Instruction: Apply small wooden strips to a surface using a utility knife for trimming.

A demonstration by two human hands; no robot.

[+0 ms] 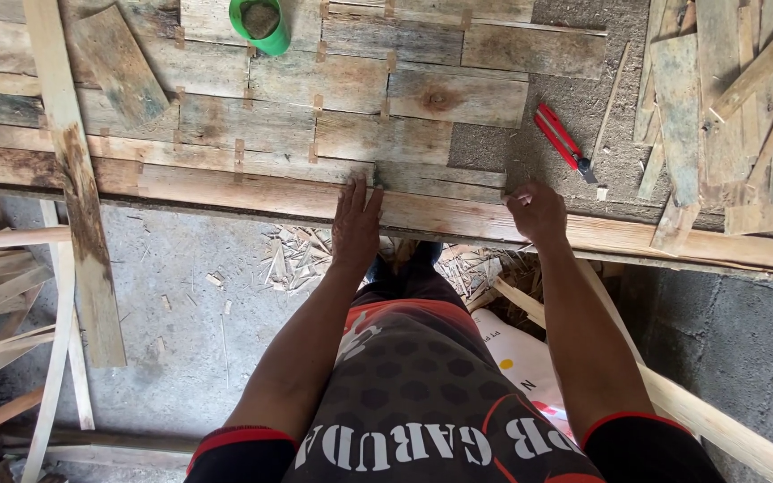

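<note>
- left hand (356,224) lay flat, fingers together, on the front plank (458,216) at the board's near edge; gripping nothing
- right hand (539,213) was curled on that plank's edge; bare board beyond, red utility knife (562,139) nearby

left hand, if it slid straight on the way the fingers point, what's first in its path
The left hand points up across the board. It would cross bare wooden strips first; the green cup lies further on, probably left of its line.
</note>
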